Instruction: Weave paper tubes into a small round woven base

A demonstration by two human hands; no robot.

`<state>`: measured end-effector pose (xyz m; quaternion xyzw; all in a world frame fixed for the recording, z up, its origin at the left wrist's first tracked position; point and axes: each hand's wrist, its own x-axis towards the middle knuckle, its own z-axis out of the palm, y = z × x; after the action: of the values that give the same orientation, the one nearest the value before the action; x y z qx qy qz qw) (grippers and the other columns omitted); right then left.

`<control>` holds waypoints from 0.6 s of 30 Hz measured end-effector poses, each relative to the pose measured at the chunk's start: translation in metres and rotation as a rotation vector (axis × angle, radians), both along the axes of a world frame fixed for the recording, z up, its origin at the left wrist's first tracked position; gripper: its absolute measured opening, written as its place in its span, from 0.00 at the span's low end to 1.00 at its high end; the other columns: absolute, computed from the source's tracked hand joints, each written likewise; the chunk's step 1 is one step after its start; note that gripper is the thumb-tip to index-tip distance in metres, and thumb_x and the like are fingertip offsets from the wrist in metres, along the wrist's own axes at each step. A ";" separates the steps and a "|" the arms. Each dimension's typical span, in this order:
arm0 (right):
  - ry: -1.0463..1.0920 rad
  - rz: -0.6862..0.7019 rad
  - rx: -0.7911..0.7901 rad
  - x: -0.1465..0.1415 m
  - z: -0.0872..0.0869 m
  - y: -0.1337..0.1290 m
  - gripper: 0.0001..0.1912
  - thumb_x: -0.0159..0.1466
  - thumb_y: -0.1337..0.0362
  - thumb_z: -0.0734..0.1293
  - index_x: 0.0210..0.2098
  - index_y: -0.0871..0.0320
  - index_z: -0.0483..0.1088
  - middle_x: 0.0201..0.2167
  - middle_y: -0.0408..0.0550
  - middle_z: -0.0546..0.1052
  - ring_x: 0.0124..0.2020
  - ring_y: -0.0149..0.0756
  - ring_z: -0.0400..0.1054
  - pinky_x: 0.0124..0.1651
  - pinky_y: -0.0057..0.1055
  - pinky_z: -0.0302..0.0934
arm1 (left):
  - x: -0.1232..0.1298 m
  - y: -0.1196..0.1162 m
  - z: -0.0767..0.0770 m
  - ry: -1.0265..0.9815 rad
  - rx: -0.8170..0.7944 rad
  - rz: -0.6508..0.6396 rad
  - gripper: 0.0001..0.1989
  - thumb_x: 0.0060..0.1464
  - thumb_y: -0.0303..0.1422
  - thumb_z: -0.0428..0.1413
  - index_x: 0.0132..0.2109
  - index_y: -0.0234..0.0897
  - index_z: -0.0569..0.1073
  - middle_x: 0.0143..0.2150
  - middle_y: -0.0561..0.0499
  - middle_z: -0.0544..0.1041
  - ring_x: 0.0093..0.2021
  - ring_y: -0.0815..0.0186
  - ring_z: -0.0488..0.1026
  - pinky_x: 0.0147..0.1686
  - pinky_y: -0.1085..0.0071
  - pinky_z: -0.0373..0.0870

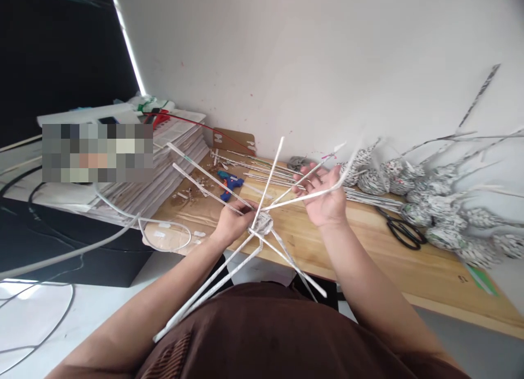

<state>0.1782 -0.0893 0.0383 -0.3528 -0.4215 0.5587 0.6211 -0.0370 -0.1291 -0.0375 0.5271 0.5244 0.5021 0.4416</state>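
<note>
My left hand (pixel 235 221) pinches the edge of a small round woven piece (pixel 262 224) made of rolled newspaper tubes. Long pale tubes stick out from it on all sides, several towards my lap. My right hand (pixel 325 196) is palm up with loosely spread fingers. One white paper tube (pixel 303 199) crosses its palm and bends upward at the thumb, where its far end is blurred. Another paper tube (pixel 301 180) with a pink mark near its tip passes by the fingers. Neither tube looks clasped by the right hand.
A blue glue gun (pixel 230 185) lies on the wooden table (pixel 368 259) among paper scraps. Black scissors (pixel 403 231) are at the right, near several woven newspaper bulbs (pixel 446 231). Loose paper rods (pixel 262 177) lie behind my hands. Stacked paper (pixel 180 160) and cables (pixel 102 248) are at left.
</note>
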 end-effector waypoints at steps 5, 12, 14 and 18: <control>-0.087 0.068 -0.030 0.008 -0.006 0.006 0.32 0.55 0.33 0.64 0.44 0.52 0.70 0.48 0.50 0.76 0.46 0.43 0.74 0.34 0.34 0.72 | -0.003 0.001 -0.008 0.055 0.035 0.016 0.09 0.44 0.32 0.62 0.35 0.35 0.82 0.29 0.49 0.81 0.28 0.65 0.75 0.31 0.71 0.70; -0.607 0.226 0.032 -0.026 -0.054 -0.014 0.07 0.57 0.61 0.71 0.33 0.57 0.76 0.29 0.44 0.79 0.29 0.32 0.73 0.33 0.28 0.68 | -0.004 0.000 -0.008 0.147 0.006 0.023 0.10 0.45 0.32 0.61 0.37 0.36 0.83 0.29 0.50 0.81 0.29 0.64 0.76 0.32 0.71 0.70; -0.669 0.237 0.035 -0.032 -0.061 -0.017 0.03 0.58 0.65 0.70 0.32 0.57 0.76 0.30 0.45 0.80 0.30 0.32 0.74 0.38 0.30 0.68 | -0.004 0.000 -0.006 0.156 -0.002 0.020 0.10 0.45 0.33 0.61 0.37 0.36 0.83 0.30 0.50 0.82 0.30 0.63 0.77 0.32 0.71 0.71; -0.603 0.371 -0.056 -0.027 -0.065 -0.019 0.08 0.56 0.62 0.73 0.33 0.59 0.75 0.29 0.45 0.79 0.28 0.32 0.73 0.35 0.29 0.68 | -0.004 -0.003 -0.004 0.128 -0.016 0.027 0.10 0.45 0.32 0.61 0.37 0.36 0.82 0.30 0.50 0.82 0.29 0.63 0.77 0.33 0.71 0.72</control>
<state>0.1513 -0.1086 -0.0266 -0.4361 -0.6275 0.5440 0.3466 -0.0410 -0.1319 -0.0411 0.5474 0.5625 0.4690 0.4048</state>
